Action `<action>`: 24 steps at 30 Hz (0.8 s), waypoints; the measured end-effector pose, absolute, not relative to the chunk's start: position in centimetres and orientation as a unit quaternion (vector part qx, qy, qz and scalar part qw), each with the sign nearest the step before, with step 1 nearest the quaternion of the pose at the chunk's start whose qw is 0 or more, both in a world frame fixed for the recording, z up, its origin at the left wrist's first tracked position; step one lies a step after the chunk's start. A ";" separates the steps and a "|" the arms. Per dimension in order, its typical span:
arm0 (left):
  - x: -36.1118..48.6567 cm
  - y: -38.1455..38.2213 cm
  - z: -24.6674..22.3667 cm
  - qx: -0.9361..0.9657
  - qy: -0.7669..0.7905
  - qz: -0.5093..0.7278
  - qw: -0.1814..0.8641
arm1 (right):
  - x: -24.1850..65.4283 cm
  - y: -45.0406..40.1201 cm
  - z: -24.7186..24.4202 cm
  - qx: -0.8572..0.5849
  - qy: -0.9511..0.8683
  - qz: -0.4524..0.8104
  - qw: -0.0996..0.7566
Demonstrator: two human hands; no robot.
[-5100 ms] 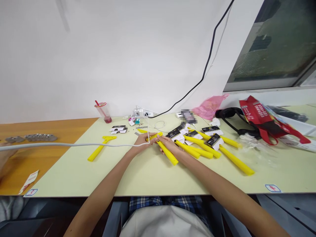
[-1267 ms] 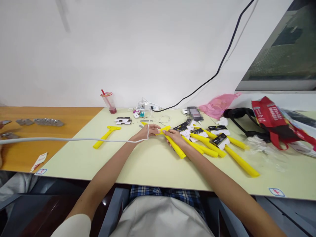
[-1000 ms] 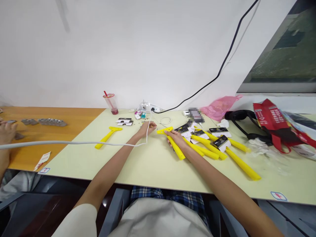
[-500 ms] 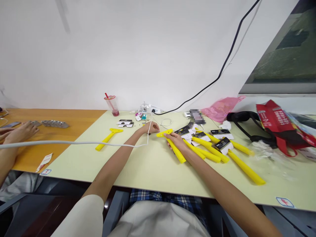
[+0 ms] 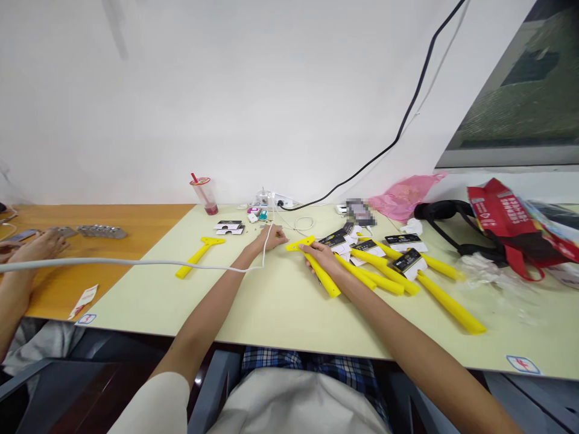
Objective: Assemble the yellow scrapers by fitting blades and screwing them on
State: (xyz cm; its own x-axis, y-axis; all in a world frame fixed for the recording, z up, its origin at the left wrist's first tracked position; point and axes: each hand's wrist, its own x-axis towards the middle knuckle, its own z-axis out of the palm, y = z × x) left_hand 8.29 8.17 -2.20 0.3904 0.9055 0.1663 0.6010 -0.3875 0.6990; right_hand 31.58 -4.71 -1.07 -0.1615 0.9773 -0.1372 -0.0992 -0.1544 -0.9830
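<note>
My right hand (image 5: 322, 255) is wrapped round the handle of a yellow T-shaped scraper (image 5: 324, 277), its wide head pointing away and to the left. Just left of that head, my left hand (image 5: 274, 237) rests low over the table with its fingers pressed together. Whatever they may hold is too small to make out. Tiny loose parts (image 5: 261, 226) lie beside this hand. A second yellow scraper (image 5: 194, 260) lies on the left of the table. To the right of my right hand several more yellow scrapers (image 5: 450, 303) lie in a pile, with black-and-white cards (image 5: 409, 263) on their heads.
A white cable (image 5: 136, 261) hangs across my left forearm. Black-and-white cards (image 5: 229, 227), a cup with a straw (image 5: 205, 196) and a power strip (image 5: 284, 202) stand toward the wall. A red bag (image 5: 502, 220) lies right. At left, another person's hands (image 5: 43, 246) work.
My left hand has shifted slightly left and nearer to me, down toward the table by the small parts. My right hand still holds the scraper in about the same place.
</note>
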 end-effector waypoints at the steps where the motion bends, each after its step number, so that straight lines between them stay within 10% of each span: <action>1: 8.3 8.1 -2.3 0.787 0.479 0.276 0.273 | 31.6 -4.7 -1.1 -0.468 -0.470 0.599 0.449; 24: 10.3 5.0 -0.6 0.766 0.444 0.362 0.291 | 31.6 -4.9 -0.7 -0.474 -0.482 0.595 0.435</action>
